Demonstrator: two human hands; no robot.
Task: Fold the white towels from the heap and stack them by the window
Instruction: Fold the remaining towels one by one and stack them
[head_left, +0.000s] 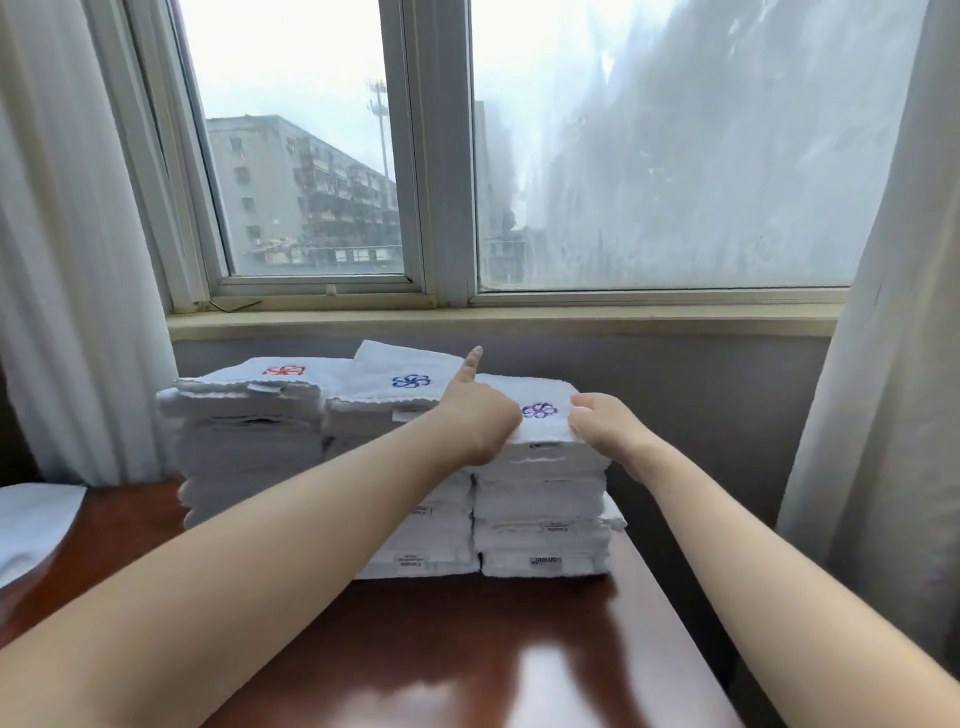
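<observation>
From my remote seat, the window (675, 156) fills the far wall, with pale curtains (67, 260) on both sides. Below it, the dark glossy tabletop (467, 649) carries three stacks of folded white towels (249, 441), side by side against the wall under the sill. On the right-most stack lies the top towel (545, 434), stitched with a purple flower (540, 410). My left hand (480, 415) grips its left edge, fingers curled, thumb raised. My right hand (605, 421) grips its right edge with curled fingers.
</observation>
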